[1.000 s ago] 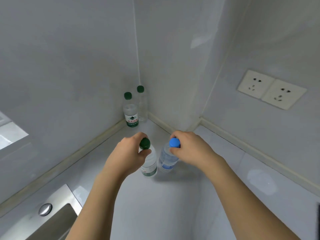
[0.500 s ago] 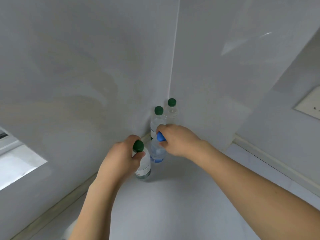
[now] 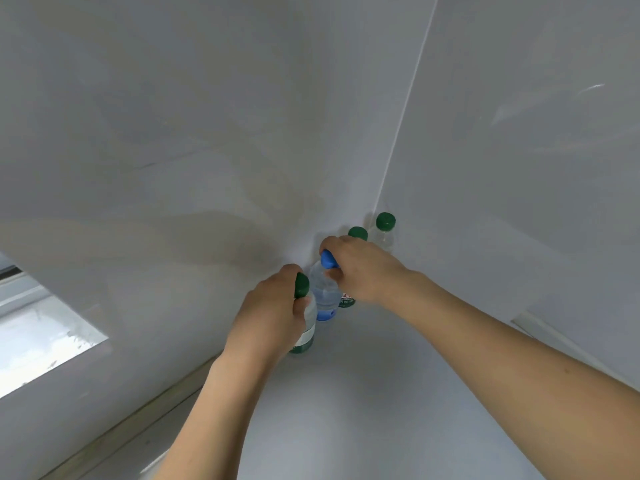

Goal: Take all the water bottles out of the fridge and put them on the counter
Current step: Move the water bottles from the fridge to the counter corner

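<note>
left hand fingers wrap green-capped bottle neck; right hand grips blue-capped bottle.

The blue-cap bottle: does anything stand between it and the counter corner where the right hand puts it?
Yes. Two green-cap bottles already stand in the corner, right behind the blue-cap bottle held by the right hand. It must stop before them.

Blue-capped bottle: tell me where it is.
Head view, centre: the blue-capped bottle is in the right hand, near the counter corner, between two green-capped bottles.
</note>
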### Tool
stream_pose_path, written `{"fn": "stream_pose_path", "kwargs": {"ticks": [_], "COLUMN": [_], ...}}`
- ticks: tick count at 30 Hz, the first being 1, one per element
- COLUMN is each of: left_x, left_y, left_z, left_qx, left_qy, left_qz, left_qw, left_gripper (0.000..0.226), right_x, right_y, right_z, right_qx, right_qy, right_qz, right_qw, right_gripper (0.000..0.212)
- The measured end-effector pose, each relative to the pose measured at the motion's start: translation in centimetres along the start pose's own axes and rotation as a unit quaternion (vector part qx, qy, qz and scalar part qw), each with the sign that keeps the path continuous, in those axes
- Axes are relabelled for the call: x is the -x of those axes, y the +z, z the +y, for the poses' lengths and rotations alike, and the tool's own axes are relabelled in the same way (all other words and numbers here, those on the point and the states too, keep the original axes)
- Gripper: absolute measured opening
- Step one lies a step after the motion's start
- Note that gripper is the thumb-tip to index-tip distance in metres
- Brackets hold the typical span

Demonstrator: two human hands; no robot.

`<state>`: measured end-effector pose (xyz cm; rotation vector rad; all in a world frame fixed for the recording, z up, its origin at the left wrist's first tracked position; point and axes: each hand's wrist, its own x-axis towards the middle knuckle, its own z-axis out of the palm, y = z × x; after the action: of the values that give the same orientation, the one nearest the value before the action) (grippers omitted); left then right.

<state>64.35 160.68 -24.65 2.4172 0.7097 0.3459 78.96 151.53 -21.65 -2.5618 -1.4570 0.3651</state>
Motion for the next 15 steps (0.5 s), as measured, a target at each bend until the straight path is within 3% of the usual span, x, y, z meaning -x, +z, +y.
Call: {"fn": "stream_pose_path", "kwargs": {"ticks": [15], "left_x": [-1.0], "left_y": [0.5], "left_z": [-0.4], "left_qx": [0.054], "left_qy": [-0.014], "left_qz": [0.011], "left_qw": [0.998], "left_gripper": [0.016], "right_x": [-1.1], "right_y": [1.3], "right_z": [0.4], "right_qx": [-0.042], "right_qy": [-0.004], "right_qz": [0.031], "right_qw": [0.999], "right_gripper": [0.022]}}
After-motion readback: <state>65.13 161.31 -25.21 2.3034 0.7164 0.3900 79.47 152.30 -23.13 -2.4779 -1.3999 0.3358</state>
